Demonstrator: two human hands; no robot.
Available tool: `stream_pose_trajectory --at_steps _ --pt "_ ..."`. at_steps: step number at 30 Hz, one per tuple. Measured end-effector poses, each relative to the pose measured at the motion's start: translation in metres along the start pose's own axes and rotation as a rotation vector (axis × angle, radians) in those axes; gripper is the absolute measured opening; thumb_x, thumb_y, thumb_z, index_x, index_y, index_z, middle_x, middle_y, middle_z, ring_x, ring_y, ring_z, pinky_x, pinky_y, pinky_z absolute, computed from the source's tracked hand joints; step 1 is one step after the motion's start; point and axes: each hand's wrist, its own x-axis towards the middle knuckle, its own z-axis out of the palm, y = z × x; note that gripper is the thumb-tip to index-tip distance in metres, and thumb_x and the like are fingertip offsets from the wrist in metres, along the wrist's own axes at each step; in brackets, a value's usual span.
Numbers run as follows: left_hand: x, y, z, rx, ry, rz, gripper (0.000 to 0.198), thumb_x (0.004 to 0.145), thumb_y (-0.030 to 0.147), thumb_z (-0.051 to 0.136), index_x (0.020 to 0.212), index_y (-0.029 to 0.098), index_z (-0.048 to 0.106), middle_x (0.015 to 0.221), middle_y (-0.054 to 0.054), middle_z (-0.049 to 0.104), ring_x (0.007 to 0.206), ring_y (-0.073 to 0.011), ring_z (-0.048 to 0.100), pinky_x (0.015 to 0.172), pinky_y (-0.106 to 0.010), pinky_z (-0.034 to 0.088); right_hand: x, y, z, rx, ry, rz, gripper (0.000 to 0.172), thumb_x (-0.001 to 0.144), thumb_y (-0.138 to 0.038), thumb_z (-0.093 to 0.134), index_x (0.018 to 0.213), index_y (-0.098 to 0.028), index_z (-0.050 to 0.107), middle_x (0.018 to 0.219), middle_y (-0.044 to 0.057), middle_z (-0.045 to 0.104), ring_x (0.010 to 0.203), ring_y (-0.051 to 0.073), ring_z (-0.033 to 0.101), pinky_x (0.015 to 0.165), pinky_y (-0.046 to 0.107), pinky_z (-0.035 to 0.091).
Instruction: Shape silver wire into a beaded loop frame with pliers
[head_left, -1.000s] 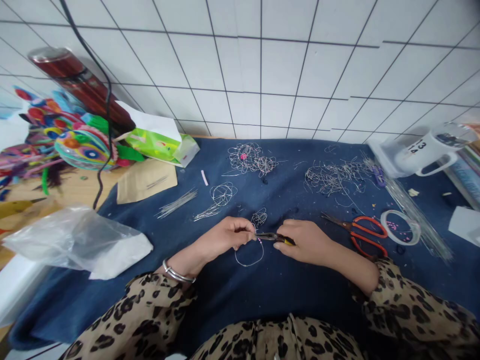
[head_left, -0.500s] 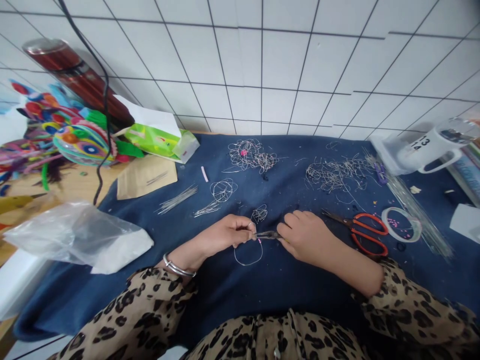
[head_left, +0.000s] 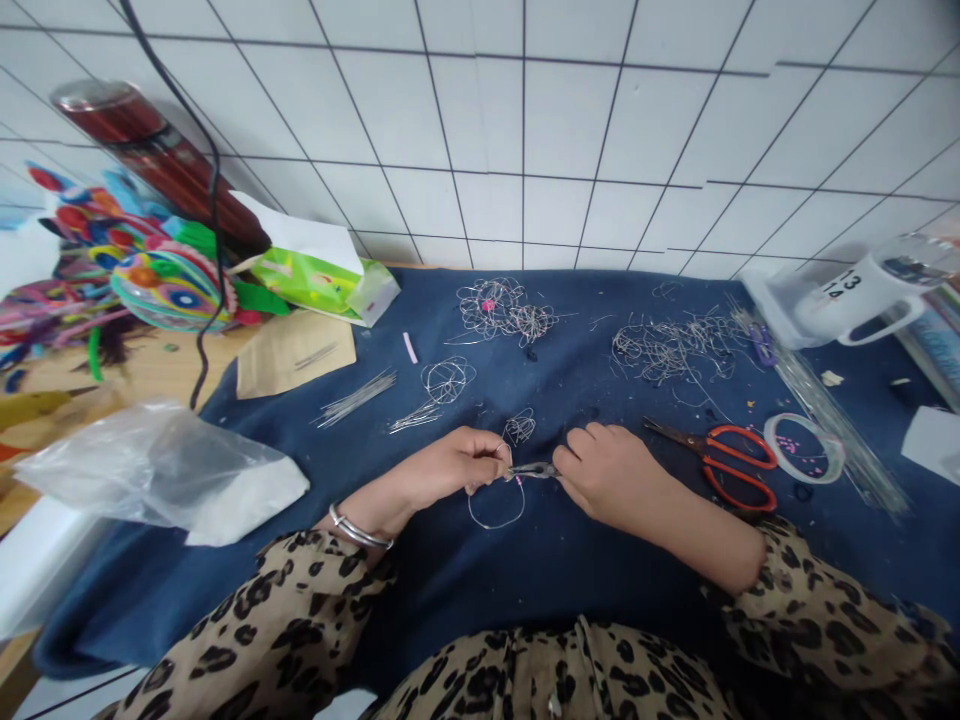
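Between thumb and fingers, my left hand (head_left: 472, 462) pinches a thin silvery wire (head_left: 496, 526), which hangs below in a loop with small pink beads (head_left: 519, 481) near its top. My right hand (head_left: 611, 465) is closed around a pair of pliers (head_left: 534, 469), its handles mostly hidden in the palm. The pliers' jaws reach left to the wire at my left fingertips; whether they grip it is too small to tell. Just beyond the pliers lies a small coil of wire (head_left: 520, 426).
Red-handled scissors (head_left: 739, 468) and a clear ring-shaped dish (head_left: 804, 448) with pink beads lie on the right. Tangled wire (head_left: 675, 345) and a wire ring (head_left: 448, 380) sit farther back. A plastic bag (head_left: 157, 470) is at left, a white mug (head_left: 862, 295) at back right.
Both hands keep almost the same place, with the pliers at the wire. The pliers appear slightly turned; the loop hangs as before.
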Motion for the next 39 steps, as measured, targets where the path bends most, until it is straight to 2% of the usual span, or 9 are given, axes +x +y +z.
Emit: stream_pose_trajectory --at_steps 29,39 --pt "0.0023 -0.0045 -0.0004 -0.014 0.004 -0.007 0.009 0.070 0.015 0.049 0.070 0.013 0.058 0.059 0.003 0.046 0.052 -0.0078 0.041 0.047 -0.019 0.036 -0.0008 -0.0019 0.0037 0.049 -0.042 0.022 0.017 0.087 -0.026 0.039 0.078 -0.018 0.052 0.074 0.004 0.052 0.069 0.016 0.046 0.058 0.029 0.024" --pt "-0.0001 -0.0014 0.0017 -0.104 0.047 0.002 0.011 0.075 0.021 0.053 0.077 0.013 0.061 0.058 0.004 0.046 0.050 -0.0065 0.039 0.048 -0.018 0.034 -0.0017 0.0014 0.0032 0.364 -0.184 0.144 0.023 0.085 -0.038 0.042 0.080 -0.019 0.054 0.076 0.000 0.057 0.064 0.010 0.050 0.056 0.023 0.026"
